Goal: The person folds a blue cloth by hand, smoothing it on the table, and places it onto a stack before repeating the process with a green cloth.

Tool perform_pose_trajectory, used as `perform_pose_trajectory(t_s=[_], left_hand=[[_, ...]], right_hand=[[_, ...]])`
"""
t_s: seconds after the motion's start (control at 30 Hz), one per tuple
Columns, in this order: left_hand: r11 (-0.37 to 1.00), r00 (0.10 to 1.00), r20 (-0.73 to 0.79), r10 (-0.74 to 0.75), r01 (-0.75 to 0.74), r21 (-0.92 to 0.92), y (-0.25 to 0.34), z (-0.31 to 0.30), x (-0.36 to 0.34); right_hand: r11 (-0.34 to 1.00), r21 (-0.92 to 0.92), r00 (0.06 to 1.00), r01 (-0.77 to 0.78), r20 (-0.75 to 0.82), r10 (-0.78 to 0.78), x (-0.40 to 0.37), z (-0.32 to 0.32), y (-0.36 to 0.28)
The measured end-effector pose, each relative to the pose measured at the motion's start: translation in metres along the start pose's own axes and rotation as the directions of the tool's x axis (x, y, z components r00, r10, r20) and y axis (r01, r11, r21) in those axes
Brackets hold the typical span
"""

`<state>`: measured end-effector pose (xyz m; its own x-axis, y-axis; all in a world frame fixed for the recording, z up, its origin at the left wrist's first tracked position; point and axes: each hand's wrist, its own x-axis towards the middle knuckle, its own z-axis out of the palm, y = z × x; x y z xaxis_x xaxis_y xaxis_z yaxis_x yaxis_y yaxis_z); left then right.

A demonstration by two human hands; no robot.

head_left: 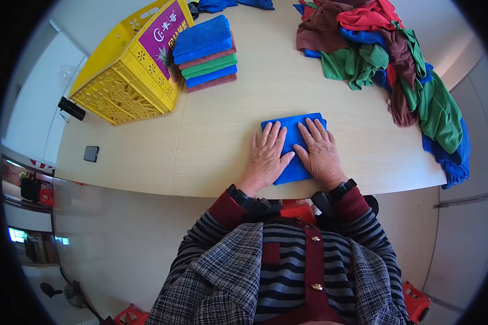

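A blue towel (293, 146), folded into a rectangle, lies on the table close to its front edge. My left hand (267, 157) rests flat on the towel's left side, fingers stretched out and pointing away from me. On its right side my right hand (321, 154) is also spread flat, and the two thumbs come near each other over the middle. Neither hand grips the cloth. Farther back on the left is a neat stack of folded towels (207, 51) in blue, brown and green.
A yellow plastic crate (124, 92) stands beside the stack. A heap of loose red, brown, green and blue cloths (385, 59) covers the right side, hanging over the edge. At left lie a small dark flat box (91, 154) and a black cylindrical object (71, 109).
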<state>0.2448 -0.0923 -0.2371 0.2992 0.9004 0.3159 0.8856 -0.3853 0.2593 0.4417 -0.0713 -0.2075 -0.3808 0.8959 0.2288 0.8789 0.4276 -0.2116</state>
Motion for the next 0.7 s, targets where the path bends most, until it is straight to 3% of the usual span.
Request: perform_pose_trajectory(t_s=[0.07, 0.17, 0.23, 0.3, 0.37, 0.4, 0.5, 0.53, 0.6, 0.7], left_hand=[[1.000, 1.000, -0.020, 0.005, -0.005, -0.001, -0.005, -0.004, 0.001], [0.968, 0.994, 0.111, -0.011, 0.038, -0.249, -0.039, -0.032, 0.017], [0.851, 0.980, -0.103, -0.173, 0.096, -0.516, -0.089, -0.024, 0.031], [0.752, 0.909, -0.137, -0.394, 0.233, -0.617, -0.150, -0.025, 0.056], [0.673, 0.826, -0.209, -0.523, 0.250, -0.696, -0.223, -0.009, 0.075], [0.676, 0.823, -0.217, -0.525, 0.249, -0.693, -0.224, -0.016, 0.075], [0.877, 0.723, -0.507, -0.468, 0.313, -0.364, -0.207, -0.063, 0.087], [0.879, 0.719, -0.516, -0.466, 0.312, -0.360, -0.202, -0.081, 0.092], [0.989, 0.581, -0.813, -0.050, 0.142, 0.041, -0.192, -0.118, 0.097], [0.801, 0.534, -0.812, 0.237, 0.365, 0.474, -0.190, -0.192, 0.101]], right_hand=[[1.000, 0.012, 1.000, -0.014, -0.005, 0.014, -0.001, 0.000, 0.001], [1.000, 0.005, 1.000, -0.018, 0.005, 0.018, -0.001, -0.001, 0.002], [1.000, 0.008, 1.000, -0.028, 0.014, 0.028, -0.005, -0.002, 0.002], [0.999, 0.012, 0.999, -0.036, 0.020, 0.036, -0.006, -0.004, 0.001], [1.000, 0.016, 1.000, -0.026, 0.015, 0.026, -0.002, -0.007, -0.001], [0.999, 0.025, 0.999, -0.033, 0.022, 0.032, -0.003, -0.008, -0.002], [0.999, 0.040, 0.999, -0.037, 0.020, 0.036, -0.001, -0.011, -0.001], [0.998, 0.041, 0.999, -0.037, 0.015, 0.036, 0.000, -0.010, 0.000], [0.998, 0.048, 0.999, -0.037, 0.020, 0.036, -0.002, -0.007, -0.001], [0.998, 0.050, 0.999, -0.042, 0.025, 0.040, -0.004, -0.007, -0.003]])
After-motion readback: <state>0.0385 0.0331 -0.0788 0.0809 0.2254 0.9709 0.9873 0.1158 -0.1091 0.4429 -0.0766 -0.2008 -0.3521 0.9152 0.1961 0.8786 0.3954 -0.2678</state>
